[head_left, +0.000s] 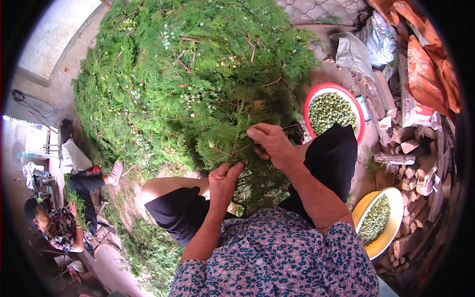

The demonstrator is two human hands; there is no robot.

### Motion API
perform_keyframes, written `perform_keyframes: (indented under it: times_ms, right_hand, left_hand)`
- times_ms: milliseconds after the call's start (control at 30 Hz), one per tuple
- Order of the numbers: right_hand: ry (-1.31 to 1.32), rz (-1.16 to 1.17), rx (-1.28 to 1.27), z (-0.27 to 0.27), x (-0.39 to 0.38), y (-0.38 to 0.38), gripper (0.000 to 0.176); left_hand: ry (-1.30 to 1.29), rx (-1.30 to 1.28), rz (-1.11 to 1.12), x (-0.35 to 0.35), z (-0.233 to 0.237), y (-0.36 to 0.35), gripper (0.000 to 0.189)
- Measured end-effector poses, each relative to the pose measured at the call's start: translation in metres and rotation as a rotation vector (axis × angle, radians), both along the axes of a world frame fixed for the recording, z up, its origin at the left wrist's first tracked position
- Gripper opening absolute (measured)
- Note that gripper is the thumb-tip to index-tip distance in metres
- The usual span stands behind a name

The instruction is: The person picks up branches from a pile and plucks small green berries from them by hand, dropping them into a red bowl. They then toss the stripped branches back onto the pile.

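Observation:
A leafy green conifer branch [220, 147] with flat, feathery sprays is held above my lap. My left hand [225, 184] is closed on its lower part, thumb against fingers. Higher up and to the right, my right hand [273, 143] pinches the sprays between thumb and fingers. Whatever small piece sits inside that pinch is hidden. Right behind the branch rises a large heap of similar cut branches [148, 89], dotted with small pale green cones. More greenery hangs between my knees, below my hands.
A red-rimmed basin [361, 119] of green cones stands by my right knee. A tilted yellow basin [392, 232], also holding cones, is farther back right. Stacked firewood [408, 173] and an orange sheet [428, 74] line the right side. Another person [59, 222] sits left, holding greenery.

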State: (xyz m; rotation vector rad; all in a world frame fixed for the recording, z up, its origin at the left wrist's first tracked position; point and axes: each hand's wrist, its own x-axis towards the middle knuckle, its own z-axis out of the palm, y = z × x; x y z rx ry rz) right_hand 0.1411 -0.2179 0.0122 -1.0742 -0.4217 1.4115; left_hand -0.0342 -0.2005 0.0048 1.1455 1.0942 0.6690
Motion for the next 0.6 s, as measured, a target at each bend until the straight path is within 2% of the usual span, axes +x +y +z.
perform_keyframes:
  times_ms: [167,233,367,433,467,533,567,600]
  right_hand:
    - [-0.062,0.023,0.029,0.003,-0.008,0.003,0.016]
    - [0.042,-0.186,0.042,-0.002,-0.010,0.006,0.012]
    - [-0.057,-0.218,0.084,-0.017,-0.009,0.007,0.009]
    - [-0.828,-0.483,0.169,-0.024,-0.008,0.011,0.008]
    - [-0.831,-0.487,0.167,-0.025,0.001,0.010,0.008]
    - [-0.104,-0.437,0.087,-0.016,0.023,0.008,0.009]
    - [-0.105,-0.439,0.086,-0.012,0.024,0.005,0.009]
    - [-0.061,-0.342,0.030,-0.007,0.025,0.002,0.011]
  left_hand:
    - [0.018,0.070,-0.045,-0.001,-0.007,0.001,0.034]
    - [0.047,0.168,-0.078,-0.001,-0.010,0.003,0.034]
    - [0.097,0.292,-0.114,0.006,-0.007,0.001,0.035]
    - [0.190,0.422,-0.113,0.008,-0.010,0.001,0.036]
    - [0.187,0.421,-0.117,0.007,-0.014,0.002,0.036]
    - [0.164,0.322,-0.084,0.001,-0.019,0.006,0.030]
    - [0.163,0.321,-0.087,0.001,-0.019,0.006,0.030]
    - [0.148,0.304,-0.080,0.002,-0.018,0.007,0.030]
